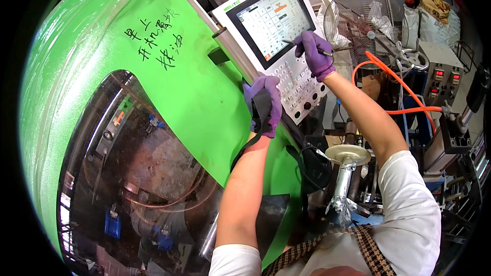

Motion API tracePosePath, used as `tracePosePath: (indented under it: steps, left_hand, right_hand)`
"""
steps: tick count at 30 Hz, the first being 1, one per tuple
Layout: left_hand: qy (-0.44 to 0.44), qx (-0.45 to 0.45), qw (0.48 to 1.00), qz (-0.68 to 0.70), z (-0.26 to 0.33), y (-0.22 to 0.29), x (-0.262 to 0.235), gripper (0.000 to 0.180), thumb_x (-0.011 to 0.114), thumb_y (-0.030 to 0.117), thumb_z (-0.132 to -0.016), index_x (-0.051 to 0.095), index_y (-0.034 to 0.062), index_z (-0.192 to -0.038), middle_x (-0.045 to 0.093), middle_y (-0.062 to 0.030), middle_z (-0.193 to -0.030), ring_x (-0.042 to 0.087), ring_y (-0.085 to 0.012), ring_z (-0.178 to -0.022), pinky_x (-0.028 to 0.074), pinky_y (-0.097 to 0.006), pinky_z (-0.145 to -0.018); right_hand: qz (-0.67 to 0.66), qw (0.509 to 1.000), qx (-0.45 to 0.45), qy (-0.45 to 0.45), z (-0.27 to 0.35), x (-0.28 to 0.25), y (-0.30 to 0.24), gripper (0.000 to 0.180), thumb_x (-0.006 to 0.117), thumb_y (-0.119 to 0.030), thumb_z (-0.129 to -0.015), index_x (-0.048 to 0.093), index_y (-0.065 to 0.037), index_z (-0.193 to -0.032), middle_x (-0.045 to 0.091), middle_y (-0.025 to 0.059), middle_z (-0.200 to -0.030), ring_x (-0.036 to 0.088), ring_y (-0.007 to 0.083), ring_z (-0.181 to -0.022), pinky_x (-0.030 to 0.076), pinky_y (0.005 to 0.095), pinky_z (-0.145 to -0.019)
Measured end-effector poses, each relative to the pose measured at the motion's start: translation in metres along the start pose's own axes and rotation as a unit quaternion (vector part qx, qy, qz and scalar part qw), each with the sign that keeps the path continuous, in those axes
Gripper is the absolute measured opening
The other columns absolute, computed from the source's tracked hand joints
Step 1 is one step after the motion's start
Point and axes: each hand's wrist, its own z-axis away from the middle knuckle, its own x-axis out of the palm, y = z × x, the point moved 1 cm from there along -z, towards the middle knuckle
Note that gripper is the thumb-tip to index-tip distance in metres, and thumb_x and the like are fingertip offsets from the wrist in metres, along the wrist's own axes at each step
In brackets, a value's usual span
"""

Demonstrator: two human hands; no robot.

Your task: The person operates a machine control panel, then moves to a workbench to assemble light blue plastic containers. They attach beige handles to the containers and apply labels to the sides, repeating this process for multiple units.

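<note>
Head view: the right hand (314, 53), in a purple glove, has its grip closed around a slim pen (289, 42), its tip over the touchscreen (271, 20) near the screen's lower edge; whether tip and glass touch, I cannot tell. The screen fills the upper part of a white control panel (222, 19), with a keypad (294, 82) toward the lower edge. The left hand (275, 99), also gloved, with a black strap (261, 110) across it, is at the panel's lower left edge; I cannot tell whether its grip is clenched or merely resting, as its fingers are partly hidden.

The pen looks light and stiff, perhaps slippery in a glove, so mid-barrel between thumb and 1 or 2 fingers seems the surest hold. The panel looks rigid and its screen more fragile, so the frame edges are the better handhold. A green machine housing (194, 102) stands beside it.
</note>
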Motion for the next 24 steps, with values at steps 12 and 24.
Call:
tracePosePath:
  steps: [12,24]
  left_hand:
    - [0.001,0.027,0.999,-0.037,-0.004,-0.015,-0.004,0.027,0.054,0.026,-0.1,0.062,0.0025,-0.088,0.052,-0.0023,-0.059,0.053,-0.0112,-0.05,0.045,-0.025,-0.052]
    - [-0.013,0.004,1.0,0.015,-0.002,-0.005,-0.004,0.024,0.057,0.019,-0.097,0.06,0.0002,-0.083,0.049,-0.0034,-0.063,0.051,-0.0109,-0.052,0.043,-0.023,-0.05]
  right_hand:
    - [0.017,0.999,-0.029,-0.018,-0.044,0.041,0.001,0.036,0.049,-0.026,-0.103,0.065,0.001,-0.085,0.06,0.0041,-0.064,0.057,0.009,-0.055,0.045,0.0235,-0.055]
    - [0.036,0.998,-0.038,-0.021,-0.041,0.039,-0.006,0.034,0.051,-0.025,-0.102,0.066,0.0,-0.083,0.06,0.0033,-0.063,0.057,0.008,-0.056,0.044,0.0233,-0.054]
